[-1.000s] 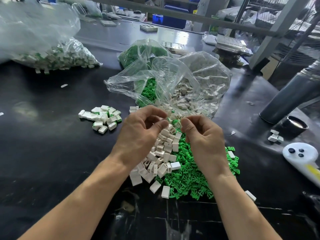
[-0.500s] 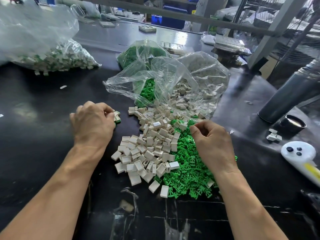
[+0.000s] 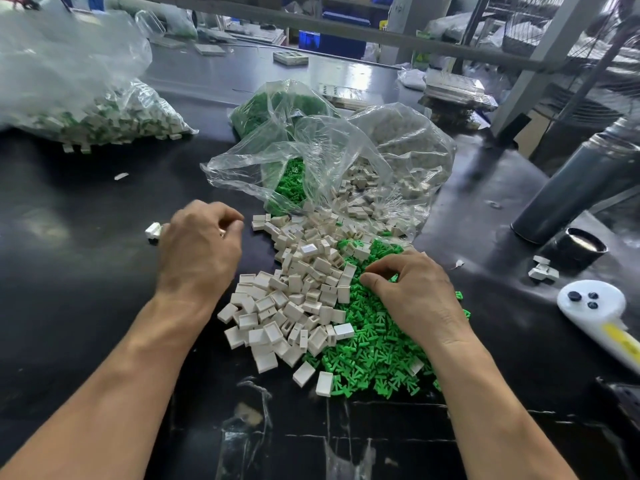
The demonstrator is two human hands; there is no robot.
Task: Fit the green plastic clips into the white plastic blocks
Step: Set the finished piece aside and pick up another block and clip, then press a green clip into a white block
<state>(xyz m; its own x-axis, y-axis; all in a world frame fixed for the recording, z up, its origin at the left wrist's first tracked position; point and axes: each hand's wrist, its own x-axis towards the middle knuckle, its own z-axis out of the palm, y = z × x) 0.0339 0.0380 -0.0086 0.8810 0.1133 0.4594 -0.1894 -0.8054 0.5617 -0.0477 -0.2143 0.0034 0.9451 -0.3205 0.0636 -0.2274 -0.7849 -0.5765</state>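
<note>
Since half a second ago, little shift – left hand [image 3: 199,249] a touch further from the small finished heap, right hand [image 3: 414,294] lower on the green clips [image 3: 374,355]. Left hand knuckles-up above the worktop [image 3: 69,271], fingers curled under; whether anything sits inside, cannot tell. One white piece [image 3: 153,231] just beside it. Right hand palm-down on the green heap, fingertips bent into the clips – an actual pinch not visible. White blocks [image 3: 294,299] heaped between both hands, too many to count, likewise the clips. Three plastic bags: green-filled [image 3: 277,105], white-filled [image 3: 408,150], mixed at far left [image 3: 86,109].
</note>
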